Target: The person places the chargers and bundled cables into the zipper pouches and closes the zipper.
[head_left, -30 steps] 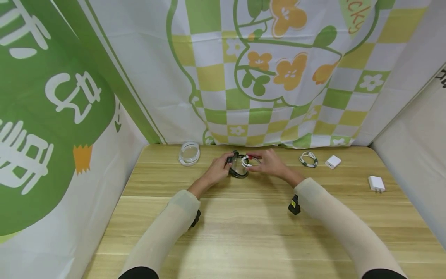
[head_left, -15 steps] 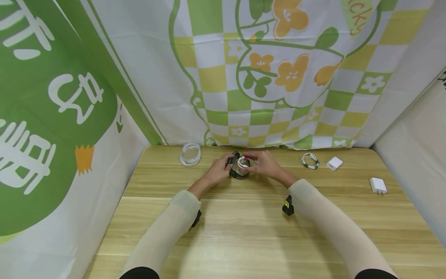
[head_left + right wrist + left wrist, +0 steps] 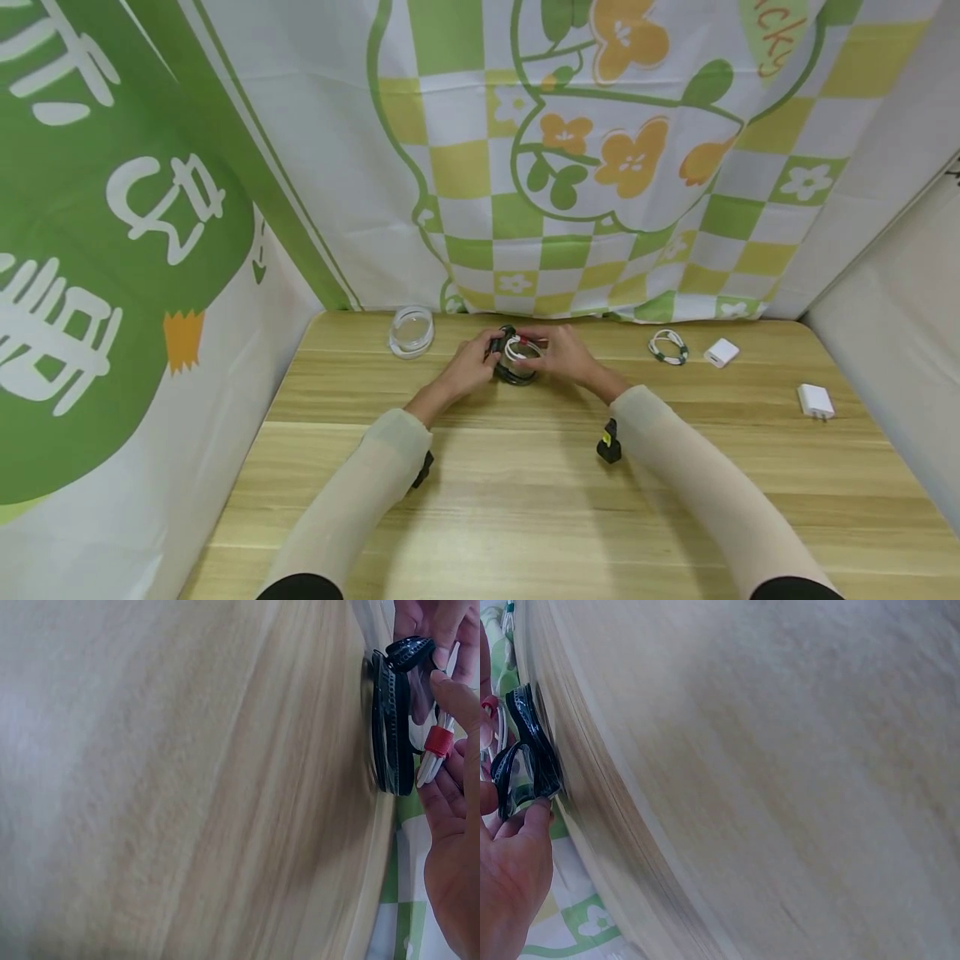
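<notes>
Near the back edge of the table, my left hand (image 3: 468, 365) pinches the upper edge of a small round clear pouch (image 3: 513, 378) with black zippered trim. In the right wrist view, the black-trimmed rim stands parted from the rest of the pouch. My right hand (image 3: 566, 357) holds a coiled white cable (image 3: 512, 352) between thumb and fingers. A red tie (image 3: 439, 740) binds the cable. The coil is right at the pouch's opening, overlapping it in the head view; how far in it sits is hard to tell.
A clear round pouch with white trim (image 3: 411, 350) lies on the wooden table (image 3: 517, 500) to the left. Rightward are a white cable coil with green ties (image 3: 661, 356), a white charger (image 3: 722, 352) and a pronged charger (image 3: 815, 401). A printed curtain (image 3: 517, 254) hangs behind.
My right hand has moved left with the white cable, from beside the black-trimmed pouch to over its opening. The left hand keeps its grip in nearly the same place.
</notes>
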Demonstrator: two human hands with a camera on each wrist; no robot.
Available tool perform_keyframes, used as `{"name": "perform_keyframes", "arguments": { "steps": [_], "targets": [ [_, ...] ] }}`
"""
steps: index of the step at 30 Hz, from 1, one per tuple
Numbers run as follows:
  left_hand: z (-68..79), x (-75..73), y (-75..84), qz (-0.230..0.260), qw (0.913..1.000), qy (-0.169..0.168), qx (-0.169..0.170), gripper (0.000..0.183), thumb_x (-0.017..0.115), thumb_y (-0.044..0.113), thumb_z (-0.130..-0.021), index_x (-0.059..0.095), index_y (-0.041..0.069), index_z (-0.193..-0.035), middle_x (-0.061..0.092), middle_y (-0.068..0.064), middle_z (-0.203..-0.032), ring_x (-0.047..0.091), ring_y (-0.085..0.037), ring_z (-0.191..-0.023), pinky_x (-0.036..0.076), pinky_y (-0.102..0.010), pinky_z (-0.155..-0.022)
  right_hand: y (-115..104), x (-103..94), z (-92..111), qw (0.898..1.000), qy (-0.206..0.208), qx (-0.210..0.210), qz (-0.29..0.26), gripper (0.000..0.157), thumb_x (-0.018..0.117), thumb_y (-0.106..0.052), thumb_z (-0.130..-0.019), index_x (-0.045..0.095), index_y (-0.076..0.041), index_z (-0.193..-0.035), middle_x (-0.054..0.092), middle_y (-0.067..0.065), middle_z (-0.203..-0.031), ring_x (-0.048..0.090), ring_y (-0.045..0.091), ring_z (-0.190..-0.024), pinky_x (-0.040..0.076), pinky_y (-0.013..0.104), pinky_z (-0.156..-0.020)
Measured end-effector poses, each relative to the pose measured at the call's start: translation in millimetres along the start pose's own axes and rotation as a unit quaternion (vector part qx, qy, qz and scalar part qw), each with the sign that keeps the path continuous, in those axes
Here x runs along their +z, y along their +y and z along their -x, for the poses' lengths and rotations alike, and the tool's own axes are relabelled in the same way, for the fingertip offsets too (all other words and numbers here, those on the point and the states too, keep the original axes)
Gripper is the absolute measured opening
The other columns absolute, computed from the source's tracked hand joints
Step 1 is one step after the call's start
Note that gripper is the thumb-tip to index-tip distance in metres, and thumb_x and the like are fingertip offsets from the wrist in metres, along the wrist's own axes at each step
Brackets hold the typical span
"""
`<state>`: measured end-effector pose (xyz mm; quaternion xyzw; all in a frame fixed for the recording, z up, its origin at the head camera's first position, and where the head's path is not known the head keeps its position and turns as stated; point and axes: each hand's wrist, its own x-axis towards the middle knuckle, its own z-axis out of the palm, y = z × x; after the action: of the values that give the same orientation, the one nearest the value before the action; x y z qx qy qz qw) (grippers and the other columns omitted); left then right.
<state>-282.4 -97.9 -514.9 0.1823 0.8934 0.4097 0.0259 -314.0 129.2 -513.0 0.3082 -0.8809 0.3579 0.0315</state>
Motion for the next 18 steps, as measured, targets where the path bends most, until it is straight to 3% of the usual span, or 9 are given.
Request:
{"name": "perform_keyframes", "arguments": {
  "steps": [4, 11, 18],
  "targets": [
    [-0.2, -0.7, -1.2, 0.005, 1.0000, 0.001, 0.000, 0.046, 0.057, 0.007, -0.105, 0.052, 0.000, -0.151, 0.064, -0.024, -0.144, 0.063, -0.031, -0.123, 0.050, -0.045, -0.107, 0, 4.1, -2, 1.000, -0.002, -0.007, 0.000, 0.063, 0.094, -0.028, -0.081, 0.072, 0.001, -0.133, 0.075, 0.017, -0.126, 0.074, 0.032, -0.114, 0.062, 0.046, -0.093],
    [1.1, -2.9, 0.6, 0.024, 0.9997, -0.005, -0.001, 0.047, 0.055, 0.006, -0.106, 0.051, 0.001, -0.152, 0.066, -0.024, -0.140, 0.064, -0.029, -0.107, 0.052, -0.040, -0.094, 0, 8.5, -3, 1.000, -0.009, -0.006, 0.000, 0.063, 0.092, -0.028, -0.084, 0.070, 0.000, -0.137, 0.074, 0.017, -0.129, 0.072, 0.031, -0.116, 0.060, 0.046, -0.095],
    [1.0, -3.5, -0.8, 0.026, 0.9997, 0.002, -0.002, 0.047, 0.055, 0.004, -0.105, 0.052, 0.001, -0.152, 0.068, -0.024, -0.137, 0.064, -0.027, -0.103, 0.052, -0.037, -0.091, 1, 11.7, -3, 1.000, 0.000, -0.011, 0.013, 0.063, 0.092, -0.030, -0.084, 0.071, 0.000, -0.135, 0.075, 0.016, -0.128, 0.073, 0.030, -0.115, 0.060, 0.046, -0.094]
  ]
}}
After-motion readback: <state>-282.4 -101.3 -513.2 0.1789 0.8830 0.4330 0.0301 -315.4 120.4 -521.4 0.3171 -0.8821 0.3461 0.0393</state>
